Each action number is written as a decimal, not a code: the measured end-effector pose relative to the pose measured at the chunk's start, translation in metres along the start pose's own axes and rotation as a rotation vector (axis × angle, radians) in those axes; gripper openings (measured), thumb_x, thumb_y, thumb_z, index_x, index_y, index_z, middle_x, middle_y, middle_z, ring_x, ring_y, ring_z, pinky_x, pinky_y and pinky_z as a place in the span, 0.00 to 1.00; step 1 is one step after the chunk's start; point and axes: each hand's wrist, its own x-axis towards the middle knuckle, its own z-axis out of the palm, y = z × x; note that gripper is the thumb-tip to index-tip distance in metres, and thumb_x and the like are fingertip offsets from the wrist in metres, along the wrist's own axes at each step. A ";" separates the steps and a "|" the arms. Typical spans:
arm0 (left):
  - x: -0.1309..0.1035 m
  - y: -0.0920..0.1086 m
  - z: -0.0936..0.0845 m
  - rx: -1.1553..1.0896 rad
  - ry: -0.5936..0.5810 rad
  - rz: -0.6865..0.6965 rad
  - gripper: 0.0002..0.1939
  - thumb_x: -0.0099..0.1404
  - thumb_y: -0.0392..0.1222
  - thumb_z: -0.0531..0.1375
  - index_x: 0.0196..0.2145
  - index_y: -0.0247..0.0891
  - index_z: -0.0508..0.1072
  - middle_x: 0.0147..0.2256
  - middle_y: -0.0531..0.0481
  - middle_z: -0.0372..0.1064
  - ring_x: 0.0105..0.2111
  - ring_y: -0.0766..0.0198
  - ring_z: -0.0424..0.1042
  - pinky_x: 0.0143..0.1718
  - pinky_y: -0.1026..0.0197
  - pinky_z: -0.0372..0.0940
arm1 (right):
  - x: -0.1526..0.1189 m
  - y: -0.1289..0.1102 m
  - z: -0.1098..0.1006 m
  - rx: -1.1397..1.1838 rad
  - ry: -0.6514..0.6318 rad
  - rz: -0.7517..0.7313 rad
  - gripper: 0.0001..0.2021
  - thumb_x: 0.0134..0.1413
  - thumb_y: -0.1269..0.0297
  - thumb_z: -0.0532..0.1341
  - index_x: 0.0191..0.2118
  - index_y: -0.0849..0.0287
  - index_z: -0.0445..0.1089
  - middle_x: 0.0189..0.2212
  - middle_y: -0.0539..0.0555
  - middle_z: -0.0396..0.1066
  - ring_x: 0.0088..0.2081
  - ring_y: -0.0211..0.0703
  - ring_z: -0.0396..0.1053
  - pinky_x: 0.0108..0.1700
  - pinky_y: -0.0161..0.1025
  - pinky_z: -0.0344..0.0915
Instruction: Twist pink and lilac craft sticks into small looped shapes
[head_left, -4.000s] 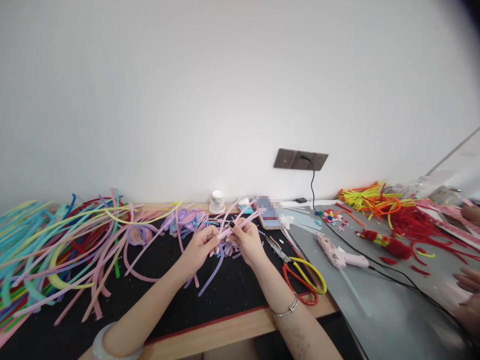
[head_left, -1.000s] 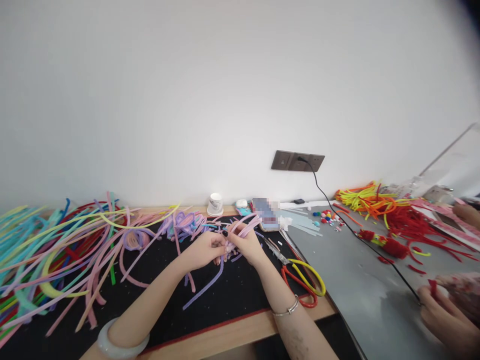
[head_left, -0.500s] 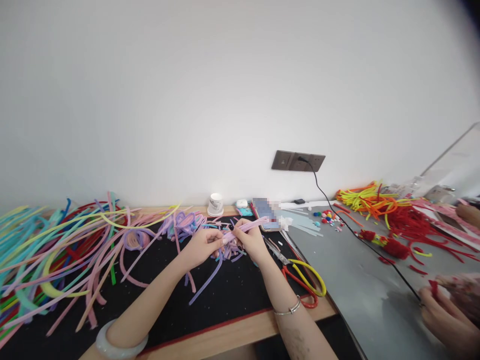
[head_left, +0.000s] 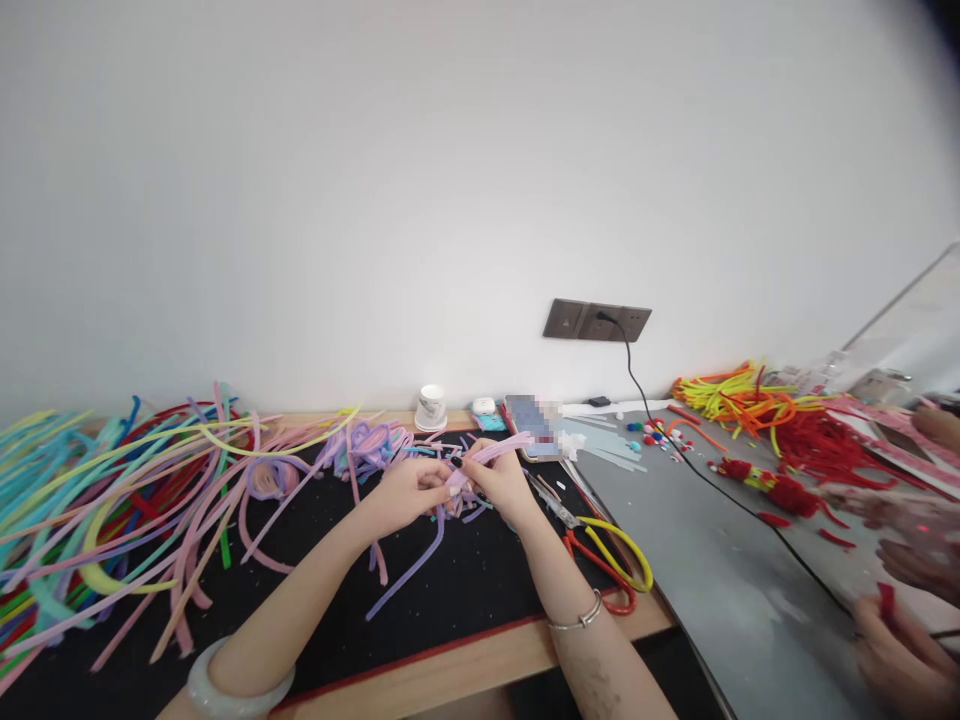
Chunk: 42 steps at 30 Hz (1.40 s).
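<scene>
Pink and lilac fuzzy stems [head_left: 510,446] form a bundle between both hands, above the black mat. My left hand [head_left: 420,490] pinches the bundle's left end. Closed around its middle is my right hand [head_left: 491,480], and pink ends stick out past it to the upper right. A single purple stem [head_left: 409,575] hangs from near my left fingers onto the mat. Cut purple pieces [head_left: 474,510] lie under and behind the hands. The exact grip of the fingertips is partly hidden.
Long pastel stems [head_left: 150,520] cover the left side. Red and yellow-handled pliers [head_left: 600,550] lie beside my right forearm. A paper cup [head_left: 431,408] and phone [head_left: 532,425] stand behind. At right, a cable [head_left: 720,480] crosses the grey table; another person's hands [head_left: 900,630] hold something red.
My hands have drawn slightly closer together on the bundle. The hanging purple stem's lower end has shifted left. At right, the other person's hands have moved.
</scene>
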 end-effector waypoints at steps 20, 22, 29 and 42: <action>0.023 0.016 -0.013 -0.199 0.301 -0.017 0.14 0.53 0.50 0.62 0.23 0.34 0.75 0.22 0.51 0.73 0.21 0.66 0.66 0.25 0.64 0.60 | 0.004 0.006 0.003 0.093 -0.001 0.012 0.14 0.47 0.55 0.65 0.32 0.58 0.63 0.20 0.45 0.63 0.16 0.30 0.54 0.19 0.30 0.50; 0.025 0.016 -0.010 -0.317 0.355 -0.013 0.15 0.52 0.50 0.63 0.24 0.34 0.75 0.23 0.50 0.73 0.21 0.66 0.66 0.25 0.64 0.60 | 0.002 0.009 0.008 -0.029 -0.086 -0.011 0.15 0.41 0.59 0.69 0.29 0.58 0.63 0.21 0.45 0.64 0.17 0.30 0.55 0.20 0.30 0.53; 0.020 0.013 0.002 -0.414 0.377 -0.030 0.17 0.50 0.52 0.66 0.26 0.34 0.74 0.25 0.51 0.70 0.26 0.66 0.68 0.28 0.65 0.64 | -0.007 0.002 0.012 -0.127 0.002 -0.151 0.18 0.54 0.51 0.59 0.23 0.58 0.59 0.18 0.46 0.60 0.19 0.33 0.57 0.23 0.32 0.56; 0.004 0.017 -0.001 -0.420 0.058 -0.176 0.18 0.50 0.52 0.68 0.33 0.35 0.75 0.29 0.49 0.73 0.28 0.64 0.73 0.34 0.61 0.70 | -0.002 0.000 -0.004 -0.068 -0.111 -0.109 0.18 0.56 0.51 0.59 0.24 0.58 0.58 0.17 0.43 0.51 0.18 0.31 0.46 0.21 0.31 0.45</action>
